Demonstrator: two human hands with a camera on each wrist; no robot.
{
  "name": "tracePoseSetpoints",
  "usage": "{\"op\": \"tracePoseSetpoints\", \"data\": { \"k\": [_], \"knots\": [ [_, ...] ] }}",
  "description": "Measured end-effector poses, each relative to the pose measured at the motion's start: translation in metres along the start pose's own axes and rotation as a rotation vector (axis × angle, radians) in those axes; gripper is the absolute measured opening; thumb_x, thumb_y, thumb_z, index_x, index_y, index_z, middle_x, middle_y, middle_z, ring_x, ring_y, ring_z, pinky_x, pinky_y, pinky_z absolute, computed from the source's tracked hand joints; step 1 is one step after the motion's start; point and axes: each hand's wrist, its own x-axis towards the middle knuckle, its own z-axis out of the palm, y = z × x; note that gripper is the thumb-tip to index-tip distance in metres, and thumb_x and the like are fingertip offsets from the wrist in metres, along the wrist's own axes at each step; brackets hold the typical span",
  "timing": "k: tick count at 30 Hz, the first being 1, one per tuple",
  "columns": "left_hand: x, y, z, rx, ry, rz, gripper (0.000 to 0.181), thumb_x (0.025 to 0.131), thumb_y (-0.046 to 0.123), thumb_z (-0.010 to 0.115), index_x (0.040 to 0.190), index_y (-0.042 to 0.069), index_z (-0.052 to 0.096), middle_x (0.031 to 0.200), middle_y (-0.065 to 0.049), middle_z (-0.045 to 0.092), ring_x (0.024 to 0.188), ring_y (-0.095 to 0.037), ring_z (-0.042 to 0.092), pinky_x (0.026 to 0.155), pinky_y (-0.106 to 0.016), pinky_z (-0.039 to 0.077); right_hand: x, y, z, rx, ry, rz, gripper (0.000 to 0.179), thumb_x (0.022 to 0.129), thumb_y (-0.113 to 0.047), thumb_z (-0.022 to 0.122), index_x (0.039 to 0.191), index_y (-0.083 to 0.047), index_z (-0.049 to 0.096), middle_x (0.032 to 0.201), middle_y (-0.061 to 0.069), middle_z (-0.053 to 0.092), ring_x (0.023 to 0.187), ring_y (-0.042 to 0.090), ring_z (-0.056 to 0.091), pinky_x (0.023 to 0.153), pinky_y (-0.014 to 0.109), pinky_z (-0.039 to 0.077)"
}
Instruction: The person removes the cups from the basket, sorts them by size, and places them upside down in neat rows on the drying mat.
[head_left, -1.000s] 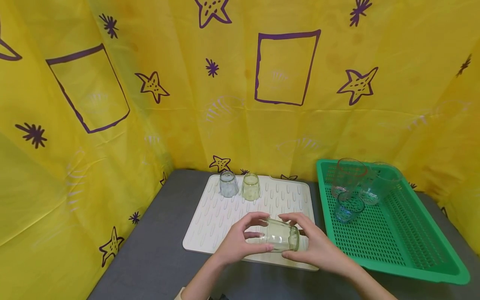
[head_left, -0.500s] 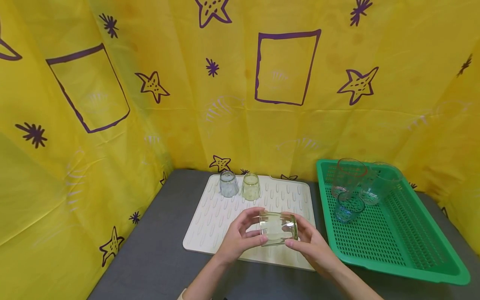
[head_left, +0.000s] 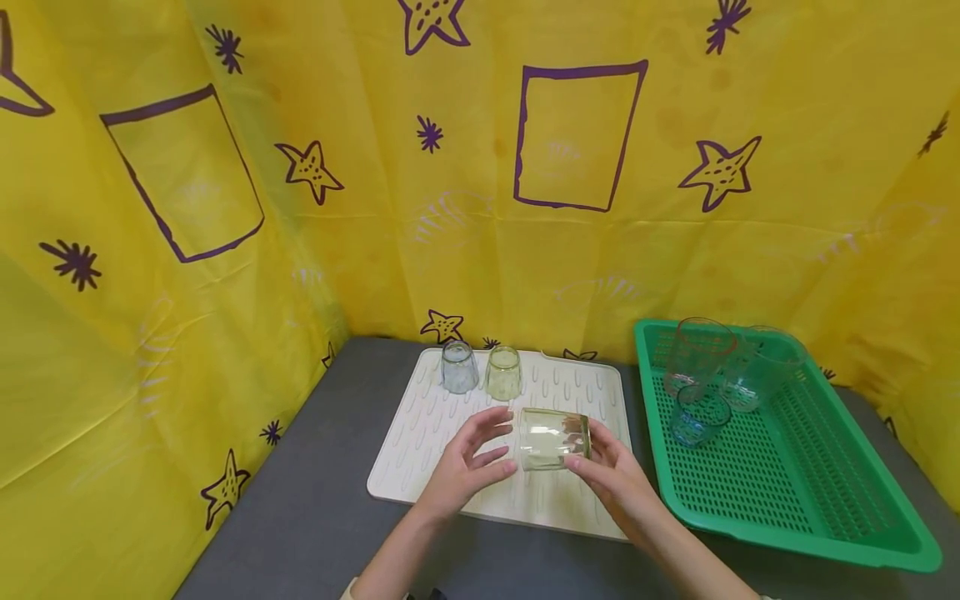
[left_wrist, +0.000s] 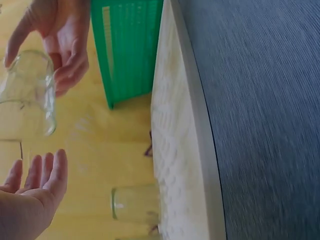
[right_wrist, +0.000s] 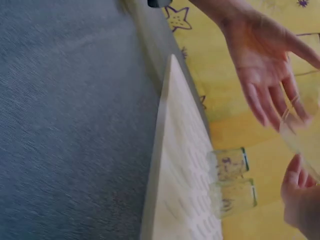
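Note:
A pale yellow-green drinking glass (head_left: 555, 439) is held on its side above the mat. My right hand (head_left: 618, 479) grips its right end, thumb in front and fingers behind. My left hand (head_left: 467, 468) is at the glass's left end, fingers spread and bent a little; a gap shows between hand and glass in the left wrist view. Below lies a cream drying mat (head_left: 420, 454) with raised ridges. At its back edge a bluish clear glass (head_left: 459, 368) and a yellow-green glass (head_left: 503, 374) stand upside down, side by side.
A green plastic basket (head_left: 847, 500) stands right of the mat. Inside it, towards the back left, are a tall red-rimmed glass (head_left: 693, 358), a tall clear glass (head_left: 750, 379) and a short blue glass (head_left: 697, 421). A yellow patterned curtain (head_left: 375, 150) closes off the back and left.
The glass has risen slightly in the hands. My left hand, which was around its left end, has come away to the left. My right hand keeps its grip.

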Motion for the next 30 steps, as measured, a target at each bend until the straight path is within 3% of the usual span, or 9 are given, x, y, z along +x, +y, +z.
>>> {"op": "tracePoseSetpoints", "data": {
  "k": [4, 8, 11, 14, 18, 23, 30],
  "knots": [
    [0.001, -0.005, -0.022, 0.092, 0.179, -0.011, 0.059, 0.086, 0.006, 0.073, 0.139, 0.004, 0.046, 0.139, -0.012, 0.051, 0.130, -0.031, 0.045, 0.106, -0.047, 0.039, 0.016, 0.000, 0.001, -0.072, 0.126, -0.007, 0.068, 0.089, -0.005, 0.067, 0.146, -0.001, 0.030, 0.146, 0.019, 0.039, 0.127, 0.024, 0.045, 0.094, 0.021, 0.045],
    [0.001, -0.009, -0.048, 0.239, 0.379, -0.073, 0.058, 0.086, 0.014, 0.075, 0.137, 0.003, 0.049, 0.137, -0.015, 0.052, 0.129, -0.031, 0.047, 0.107, -0.051, 0.036, 0.034, 0.003, 0.001, -0.223, 0.254, -0.014, 0.074, 0.086, -0.016, 0.074, 0.147, -0.004, 0.033, 0.148, 0.014, 0.036, 0.136, 0.030, 0.033, 0.105, 0.037, 0.038],
    [-0.003, -0.011, -0.068, 0.367, 0.455, -0.164, 0.062, 0.087, 0.022, 0.075, 0.138, 0.001, 0.046, 0.140, -0.020, 0.048, 0.132, -0.035, 0.042, 0.109, -0.053, 0.031, 0.051, 0.008, 0.003, -0.333, 0.351, -0.017, 0.077, 0.083, -0.020, 0.077, 0.147, -0.005, 0.035, 0.147, 0.016, 0.036, 0.135, 0.034, 0.030, 0.106, 0.049, 0.034],
    [-0.007, -0.012, -0.085, 0.491, 0.481, -0.260, 0.069, 0.087, 0.028, 0.074, 0.141, 0.000, 0.041, 0.145, -0.022, 0.041, 0.136, -0.038, 0.034, 0.111, -0.055, 0.027, 0.069, 0.013, 0.004, -0.414, 0.432, -0.028, 0.078, 0.080, -0.021, 0.079, 0.145, -0.004, 0.038, 0.142, 0.018, 0.039, 0.129, 0.034, 0.034, 0.101, 0.048, 0.038],
    [-0.013, -0.015, -0.099, 0.552, 0.508, -0.340, 0.078, 0.086, 0.031, 0.075, 0.145, 0.000, 0.034, 0.149, -0.023, 0.033, 0.140, -0.039, 0.027, 0.111, -0.055, 0.024, 0.088, 0.020, 0.003, -0.494, 0.508, -0.052, 0.077, 0.079, -0.023, 0.079, 0.142, -0.001, 0.041, 0.136, 0.019, 0.040, 0.122, 0.034, 0.039, 0.096, 0.046, 0.039],
    [-0.020, -0.019, -0.107, 0.559, 0.520, -0.361, 0.084, 0.085, 0.030, 0.075, 0.148, -0.001, 0.029, 0.151, -0.026, 0.027, 0.141, -0.042, 0.023, 0.111, -0.058, 0.023, 0.106, 0.029, -0.001, -0.542, 0.586, -0.066, 0.075, 0.077, -0.024, 0.080, 0.139, 0.000, 0.044, 0.129, 0.019, 0.040, 0.115, 0.033, 0.041, 0.093, 0.046, 0.038],
    [-0.027, -0.022, -0.113, 0.606, 0.497, -0.396, 0.084, 0.085, 0.032, 0.075, 0.147, -0.002, 0.030, 0.148, -0.031, 0.028, 0.138, -0.046, 0.026, 0.109, -0.059, 0.025, 0.128, 0.037, -0.005, -0.605, 0.625, -0.109, 0.073, 0.075, -0.022, 0.080, 0.136, 0.003, 0.047, 0.129, 0.020, 0.040, 0.114, 0.035, 0.043, 0.095, 0.047, 0.039]
  ]
}}
